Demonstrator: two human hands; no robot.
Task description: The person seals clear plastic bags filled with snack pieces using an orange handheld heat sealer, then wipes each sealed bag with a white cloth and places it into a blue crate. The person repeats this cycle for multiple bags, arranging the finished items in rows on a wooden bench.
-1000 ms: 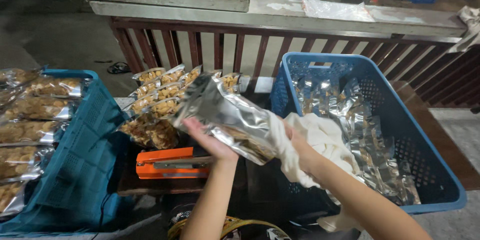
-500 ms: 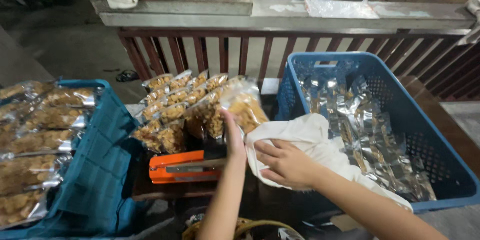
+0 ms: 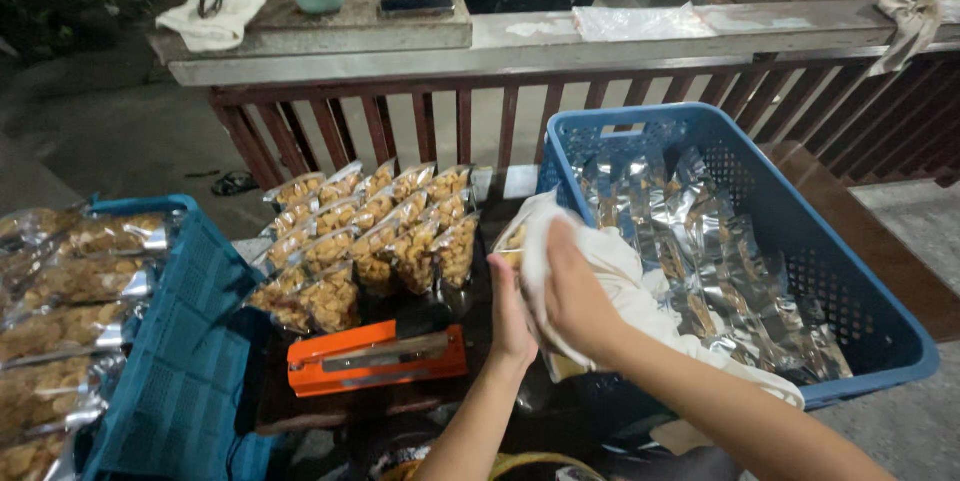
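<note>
Wiping pouch [image 3: 512,241] with cloth [image 3: 610,271]: my right hand [image 3: 580,301] pressing cloth flat, left hand [image 3: 512,316] gripping pouch from below, beside blue crate [image 3: 880,311]. Rows of pouches [image 3: 370,241] standing done; many lying in crate, waiting.

Both hands [image 3: 545,306] press a white cloth [image 3: 610,266] around a snack bag [image 3: 513,239].
</note>
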